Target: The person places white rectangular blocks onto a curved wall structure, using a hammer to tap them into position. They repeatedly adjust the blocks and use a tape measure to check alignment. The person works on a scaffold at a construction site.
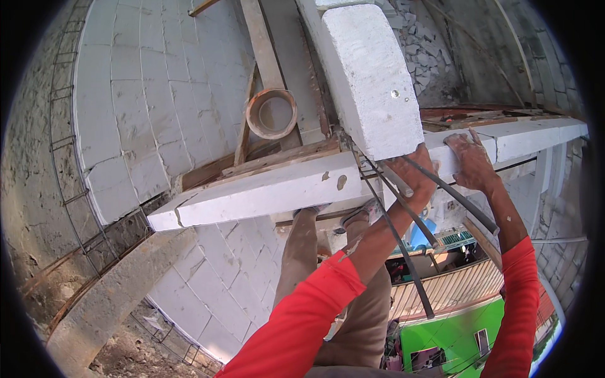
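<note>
A long white aerated-concrete block (372, 79) stands on the wall in front of me, its near end by several bare rebar rods (454, 195). My left hand (413, 173) reaches between the rods to the low block course just below that near end. Its fingers are largely hidden by the block and rods. Farther right, my right hand (471, 160) lies on the white block course (513, 140), fingers stretched over its upper edge and apart. Left of the rods, another white block course (271, 189) continues, with a few chipped spots.
A round mortar-smeared bucket (271, 114) sits beyond the left course, near a wooden plank (261, 44). A rebar cage (63, 120) runs along the rough left wall. My feet are below the course; far below are a corrugated roof (447, 283) and a green surface (460, 334).
</note>
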Demonstrator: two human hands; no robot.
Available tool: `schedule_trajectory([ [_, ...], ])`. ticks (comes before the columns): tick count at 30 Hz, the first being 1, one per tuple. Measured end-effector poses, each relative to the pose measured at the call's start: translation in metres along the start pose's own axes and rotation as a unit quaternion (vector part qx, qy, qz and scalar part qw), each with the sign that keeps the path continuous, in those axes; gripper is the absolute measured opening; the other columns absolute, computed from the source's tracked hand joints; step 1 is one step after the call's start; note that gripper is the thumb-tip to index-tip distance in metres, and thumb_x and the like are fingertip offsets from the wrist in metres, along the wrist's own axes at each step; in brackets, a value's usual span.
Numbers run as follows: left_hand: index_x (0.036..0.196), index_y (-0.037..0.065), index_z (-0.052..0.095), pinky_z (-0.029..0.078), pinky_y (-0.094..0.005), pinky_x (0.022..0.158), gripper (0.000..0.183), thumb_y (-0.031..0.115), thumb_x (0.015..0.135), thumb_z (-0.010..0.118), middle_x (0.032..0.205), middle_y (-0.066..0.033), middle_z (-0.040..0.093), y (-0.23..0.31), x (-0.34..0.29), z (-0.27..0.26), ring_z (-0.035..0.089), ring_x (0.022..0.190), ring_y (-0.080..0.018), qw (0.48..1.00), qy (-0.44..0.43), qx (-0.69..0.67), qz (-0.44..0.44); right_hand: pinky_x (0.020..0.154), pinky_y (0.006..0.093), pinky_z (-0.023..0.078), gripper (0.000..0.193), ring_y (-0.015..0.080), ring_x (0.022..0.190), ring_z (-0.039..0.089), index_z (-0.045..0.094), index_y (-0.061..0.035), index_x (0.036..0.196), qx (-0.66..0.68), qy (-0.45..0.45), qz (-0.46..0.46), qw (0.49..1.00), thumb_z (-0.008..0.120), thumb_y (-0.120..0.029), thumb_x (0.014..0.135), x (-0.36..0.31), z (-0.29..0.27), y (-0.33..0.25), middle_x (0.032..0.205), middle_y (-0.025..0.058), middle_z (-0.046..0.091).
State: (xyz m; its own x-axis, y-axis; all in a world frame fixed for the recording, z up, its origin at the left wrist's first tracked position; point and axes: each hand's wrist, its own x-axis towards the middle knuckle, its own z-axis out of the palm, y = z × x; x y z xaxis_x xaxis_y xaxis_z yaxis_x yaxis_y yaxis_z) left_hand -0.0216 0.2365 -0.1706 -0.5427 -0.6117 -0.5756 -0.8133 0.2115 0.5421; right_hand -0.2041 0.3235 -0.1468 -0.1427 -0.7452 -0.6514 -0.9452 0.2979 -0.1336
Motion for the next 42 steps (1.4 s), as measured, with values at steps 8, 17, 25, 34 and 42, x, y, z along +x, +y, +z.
schedule_trajectory([
  [8,0.126,0.004,0.068,0.036,-0.0805,0.103,0.051,0.038,0.090,0.079,0.129,-0.0177,0.065,-0.002,-0.001,0.000,0.049,0.135,-0.0431,1.000,0.002,-0.017,0.014,0.136,0.0474,0.010,0.087,0.0329,0.150,0.045,0.052,-0.0078,0.146,-0.008,0.003,0.002,1.000,0.083,-0.008,0.064,0.001,-0.006,-0.005,0.150,0.0162,0.059],
  [17,0.134,0.005,0.066,0.035,-0.0796,0.106,0.058,0.043,0.092,0.077,0.134,-0.0164,0.065,0.002,-0.001,-0.006,0.044,0.140,-0.0470,1.000,-0.017,0.017,-0.011,0.136,0.0490,0.009,0.091,0.0364,0.148,0.047,0.051,-0.0066,0.147,-0.004,0.026,-0.024,0.999,0.083,-0.009,0.061,0.002,0.000,-0.001,0.150,0.0182,0.059],
  [25,0.134,0.003,0.069,0.040,-0.0709,0.107,0.062,0.046,0.090,0.079,0.134,-0.0175,0.069,0.019,-0.010,-0.024,0.047,0.135,-0.0435,0.999,-0.042,0.022,-0.010,0.135,0.0559,0.004,0.110,0.0350,0.160,0.026,0.035,-0.0135,0.162,-0.033,0.033,0.003,0.999,0.080,-0.004,0.062,-0.016,-0.002,-0.009,0.167,0.0175,0.038],
  [34,0.133,0.002,0.071,0.050,-0.0492,0.104,0.069,0.053,0.087,0.081,0.117,-0.0217,0.076,0.018,-0.005,-0.004,0.068,0.118,-0.0364,0.995,0.032,0.097,0.002,0.126,0.0525,0.033,0.065,0.0475,0.140,0.051,0.052,0.0009,0.148,0.347,0.384,0.284,0.807,0.062,-0.016,0.087,-0.114,0.076,-0.090,0.150,0.0289,0.054],
  [42,0.132,0.003,0.073,0.053,-0.0432,0.103,0.070,0.054,0.085,0.083,0.127,-0.0227,0.074,-0.002,0.015,0.001,0.071,0.118,-0.0364,0.995,0.005,0.087,0.056,0.108,0.0510,0.050,0.049,0.0443,0.126,0.059,0.062,0.0040,0.132,0.571,0.152,0.409,0.695,0.068,-0.014,0.087,-0.158,0.228,-0.249,0.130,0.0273,0.063],
])
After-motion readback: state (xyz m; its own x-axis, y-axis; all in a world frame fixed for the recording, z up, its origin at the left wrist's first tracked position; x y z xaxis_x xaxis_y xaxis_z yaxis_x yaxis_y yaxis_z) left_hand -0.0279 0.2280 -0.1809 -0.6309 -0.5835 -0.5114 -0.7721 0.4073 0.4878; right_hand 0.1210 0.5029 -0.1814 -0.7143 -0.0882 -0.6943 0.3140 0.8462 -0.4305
